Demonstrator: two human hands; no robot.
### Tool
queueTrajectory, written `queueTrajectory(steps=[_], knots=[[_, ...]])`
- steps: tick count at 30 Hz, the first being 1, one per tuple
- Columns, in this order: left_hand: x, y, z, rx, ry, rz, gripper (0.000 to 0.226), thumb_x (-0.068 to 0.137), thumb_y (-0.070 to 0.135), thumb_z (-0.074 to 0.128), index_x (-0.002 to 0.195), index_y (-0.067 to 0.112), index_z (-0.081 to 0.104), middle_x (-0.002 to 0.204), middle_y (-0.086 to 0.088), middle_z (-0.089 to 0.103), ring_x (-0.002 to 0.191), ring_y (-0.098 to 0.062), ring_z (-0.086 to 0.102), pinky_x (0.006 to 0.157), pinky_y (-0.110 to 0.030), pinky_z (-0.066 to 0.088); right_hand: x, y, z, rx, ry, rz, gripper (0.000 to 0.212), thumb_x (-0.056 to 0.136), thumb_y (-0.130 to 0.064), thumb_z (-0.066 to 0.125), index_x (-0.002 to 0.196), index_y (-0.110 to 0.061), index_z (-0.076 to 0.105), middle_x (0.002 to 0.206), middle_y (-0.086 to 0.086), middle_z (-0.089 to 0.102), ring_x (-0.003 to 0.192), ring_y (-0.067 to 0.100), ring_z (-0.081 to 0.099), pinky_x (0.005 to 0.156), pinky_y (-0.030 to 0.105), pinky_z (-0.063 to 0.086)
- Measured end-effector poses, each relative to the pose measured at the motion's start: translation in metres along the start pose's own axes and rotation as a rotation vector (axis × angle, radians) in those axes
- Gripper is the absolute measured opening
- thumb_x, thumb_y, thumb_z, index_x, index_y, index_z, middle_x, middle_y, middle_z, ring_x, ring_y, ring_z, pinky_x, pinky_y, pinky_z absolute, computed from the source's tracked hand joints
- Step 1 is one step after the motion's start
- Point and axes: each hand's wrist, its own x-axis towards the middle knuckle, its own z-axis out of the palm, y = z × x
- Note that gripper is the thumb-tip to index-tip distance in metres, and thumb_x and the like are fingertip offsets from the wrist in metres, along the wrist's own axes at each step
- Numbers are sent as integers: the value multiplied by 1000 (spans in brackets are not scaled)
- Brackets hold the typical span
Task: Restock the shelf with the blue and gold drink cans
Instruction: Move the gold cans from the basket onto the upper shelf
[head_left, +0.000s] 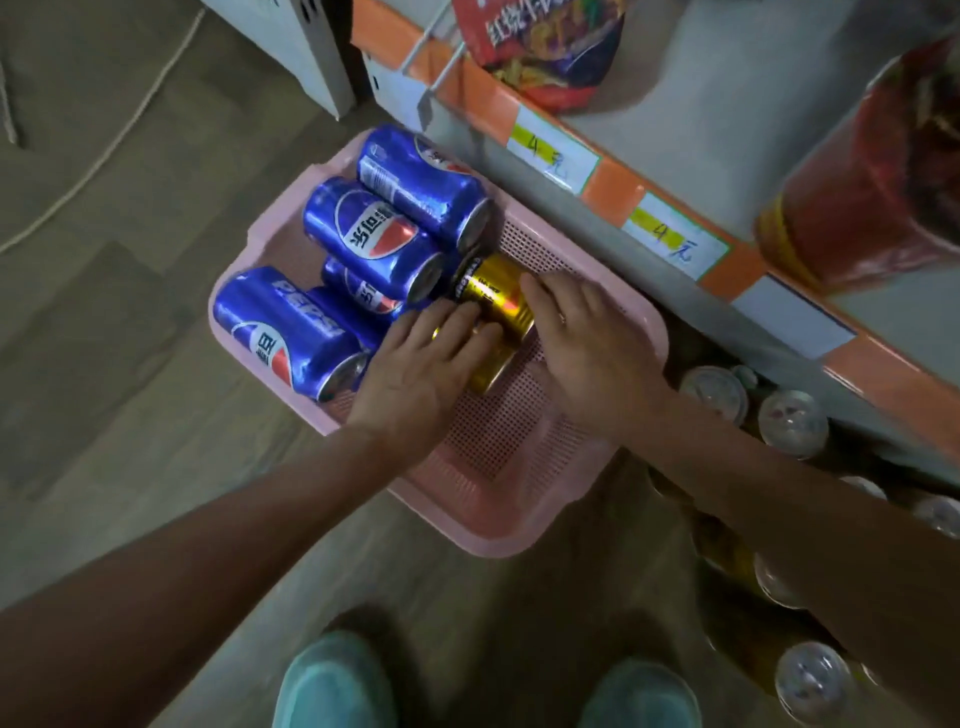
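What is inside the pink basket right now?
The pink basket holds blue cans lying on their sides, stacked, and gold cans under the left hand and right hand. The hands hide the gold count.

There is one view only, from a wide-angle camera on the person's head, facing almost straight down past both forearms to the floor (130, 322) and the person's shoes (332, 680) at the bottom edge. It sits close above a pink basket (498, 499) at mid-frame, near enough that the can labels are readable. The shelf (613, 187) runs slantwise across the upper right, seen from above and bent by the lens, so its edge leans.
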Motion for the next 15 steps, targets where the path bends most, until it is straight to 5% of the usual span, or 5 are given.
queueTrajectory(steps=[9,15], knots=[[-4,-5,-7,29,90,79,58,74,11,67,132,5,61,130,-14,61,119,-35,54,100,-43,35,15,-13,1,-106,29,57,78,77,-38,75,140,-6,42,121,11,51,111,28,50,85,38,49],[-18,4,-26,-325,17,-79,74,76,21,79,142,11,47,140,-10,52,125,-27,55,105,-40,47,18,-17,-1,-152,-8,93,68,75,-35,76,131,-8,47,117,10,56,108,27,53,78,35,49]])
